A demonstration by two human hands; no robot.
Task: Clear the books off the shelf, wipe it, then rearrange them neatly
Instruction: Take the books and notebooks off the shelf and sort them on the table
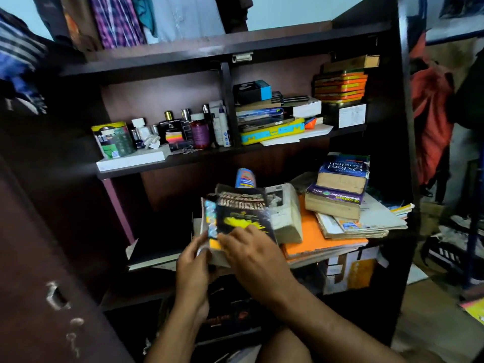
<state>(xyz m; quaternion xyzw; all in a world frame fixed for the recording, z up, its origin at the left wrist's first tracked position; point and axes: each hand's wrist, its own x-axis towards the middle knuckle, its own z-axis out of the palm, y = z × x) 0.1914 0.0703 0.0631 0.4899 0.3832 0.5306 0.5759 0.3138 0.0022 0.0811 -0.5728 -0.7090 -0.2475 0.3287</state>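
Note:
A small stack of books topped by a black book with yellow print is held at the front of the dark wooden shelf. My left hand grips the stack's near left corner from below. My right hand lies on the top cover with its fingers spread over it. Behind the stack lies a thick pale book. To the right a blue Oxford dictionary sits on a purple dictionary, over loose booklets and an orange folder.
The shelf above carries perfume bottles, a green tin, a yellow-blue case and orange boxes. A dark cupboard door stands open at left. Clothes hang above and at right. A black book lies at the shelf's left.

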